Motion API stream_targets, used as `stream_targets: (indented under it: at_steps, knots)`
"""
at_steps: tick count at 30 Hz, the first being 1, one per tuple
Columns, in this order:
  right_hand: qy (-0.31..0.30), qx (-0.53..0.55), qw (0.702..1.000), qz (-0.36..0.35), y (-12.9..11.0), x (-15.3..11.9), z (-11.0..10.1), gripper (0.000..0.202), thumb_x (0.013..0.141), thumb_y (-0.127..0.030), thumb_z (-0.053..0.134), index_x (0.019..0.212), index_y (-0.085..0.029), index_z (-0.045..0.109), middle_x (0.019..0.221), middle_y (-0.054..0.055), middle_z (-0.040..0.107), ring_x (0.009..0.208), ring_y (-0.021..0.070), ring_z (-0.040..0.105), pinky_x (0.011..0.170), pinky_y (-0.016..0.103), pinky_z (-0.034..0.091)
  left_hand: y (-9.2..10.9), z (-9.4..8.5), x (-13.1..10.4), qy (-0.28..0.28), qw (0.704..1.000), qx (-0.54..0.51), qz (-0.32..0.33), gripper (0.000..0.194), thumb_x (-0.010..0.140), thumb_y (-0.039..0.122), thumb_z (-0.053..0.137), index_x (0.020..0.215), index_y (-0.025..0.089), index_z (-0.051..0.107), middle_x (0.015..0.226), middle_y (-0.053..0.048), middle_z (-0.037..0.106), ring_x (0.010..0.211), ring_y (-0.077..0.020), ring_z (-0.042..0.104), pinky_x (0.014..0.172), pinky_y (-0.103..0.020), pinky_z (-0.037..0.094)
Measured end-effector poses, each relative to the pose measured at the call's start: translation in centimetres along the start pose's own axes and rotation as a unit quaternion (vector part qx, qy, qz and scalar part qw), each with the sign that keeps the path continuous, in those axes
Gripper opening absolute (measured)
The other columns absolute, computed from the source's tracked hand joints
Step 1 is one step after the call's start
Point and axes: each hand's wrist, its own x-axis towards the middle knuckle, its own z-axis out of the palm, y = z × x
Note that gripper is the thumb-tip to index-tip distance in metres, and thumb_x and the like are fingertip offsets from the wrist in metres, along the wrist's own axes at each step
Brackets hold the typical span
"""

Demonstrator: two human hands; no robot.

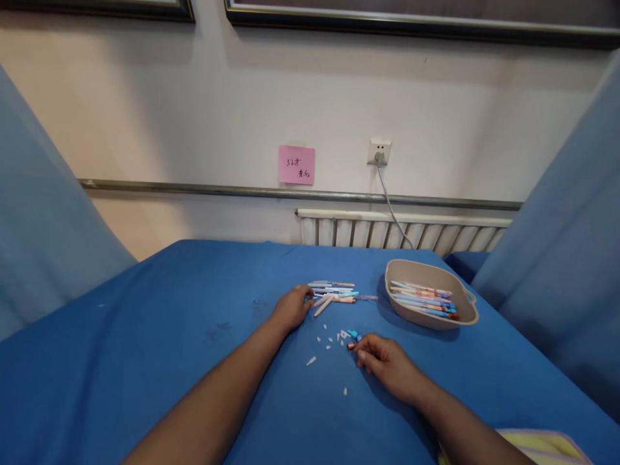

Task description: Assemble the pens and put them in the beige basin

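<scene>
My left hand [292, 308] is curled at the left ends of a loose pile of pens [334, 290], its fingers closed on a pen whose near end they hide. The pens are white, pale blue and orange, and a few lie askew. Lower right, my right hand [385, 363] pinches a small shiny brown piece [351, 346], like a pen topper, between thumb and fingers. Touching or close to those fingertips are small blue pieces [354, 334]. Several small white pointed pieces [330, 340] are scattered on the cloth between my hands.
A beige handled basket [431, 320] holding more pens [423, 299] stands at the right on the blue-covered table [194, 361]. Part of a yellow cloth [542, 445] shows under my right forearm. Blue curtains flank the table; a radiator [402, 216] and plugged cord stand behind.
</scene>
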Motion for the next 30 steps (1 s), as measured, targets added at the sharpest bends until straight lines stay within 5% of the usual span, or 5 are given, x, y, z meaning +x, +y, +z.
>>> stream_targets:
  at_steps: [10, 21, 30]
  knots:
    - [0.001, -0.022, 1.000, -0.020, -0.5, -0.2, 0.2, 0.015, 0.083, -0.032, 0.047, 0.084, -0.021, 0.057, 0.069, 0.001, 0.060, 0.062, 0.0156, 0.053, 0.060, 0.027, 0.040, 0.4, -0.1, 0.8, -0.040, 0.997, 0.060, 0.009, 0.016, 0.082, 0.022, 0.050, 0.092, 0.017, 0.061, 0.092, -0.008, 0.063, 0.083, -0.0206, 0.060, 0.073, -0.027, 0.042]
    - [0.009, -0.046, 0.998, -0.030, -0.1, 0.2, 0.1, 0.017, 0.081, -0.032, 0.047, 0.081, -0.018, 0.057, 0.073, 0.003, 0.065, 0.076, 0.0189, 0.061, 0.064, 0.027, 0.044, 3.8, -0.1, 0.2, -0.095, 0.980, 0.172, 0.019, 0.024, 0.086, 0.015, 0.040, 0.096, 0.009, 0.062, 0.099, -0.017, 0.061, 0.086, -0.0244, 0.060, 0.078, -0.032, 0.045]
    - [0.023, -0.050, 0.998, -0.039, 0.6, 0.9, 0.1, 0.013, 0.079, -0.027, 0.049, 0.079, -0.018, 0.058, 0.078, 0.002, 0.068, 0.068, 0.0158, 0.061, 0.059, 0.025, 0.044, 4.6, -1.4, 0.1, -0.099, 0.977, 0.189, 0.007, 0.021, 0.083, 0.014, 0.045, 0.096, 0.009, 0.061, 0.096, -0.018, 0.064, 0.084, -0.0256, 0.062, 0.074, -0.031, 0.045]
